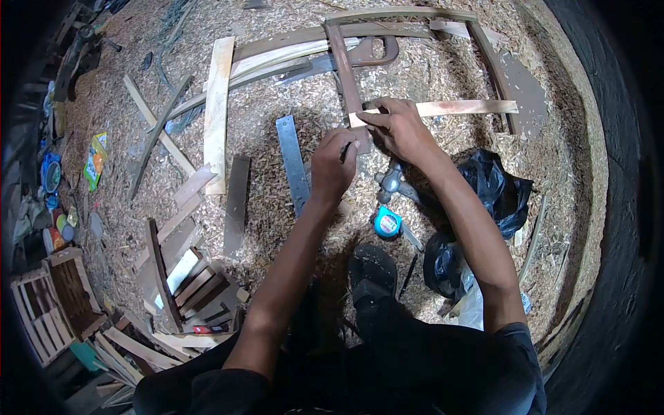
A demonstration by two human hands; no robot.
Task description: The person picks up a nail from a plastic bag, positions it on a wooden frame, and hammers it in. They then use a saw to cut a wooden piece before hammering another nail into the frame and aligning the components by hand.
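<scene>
A pale wooden strip (pixel 470 107) lies across a dark wooden frame (pixel 342 66), its left end over the lower end of the frame's left bar. My right hand (pixel 404 131) holds the strip near that left end, the index finger stretched along it. Just below the joint, my left hand (pixel 333 164) is closed with its fingertips pinched at the bar's end. Whatever it holds is too small to make out. A hammer (pixel 391 181) lies on the wood shavings below my right hand, with a blue tape measure (pixel 387 222) beside it.
A handsaw (pixel 377 52) lies partly under the frame. Left of my hands are a metal ruler (pixel 294 162) and a pale board (pixel 218 114). Black plastic bags (pixel 494 190) sit by my right forearm. Wood offcuts (pixel 197 283) and a wooden crate (pixel 59 304) are at lower left.
</scene>
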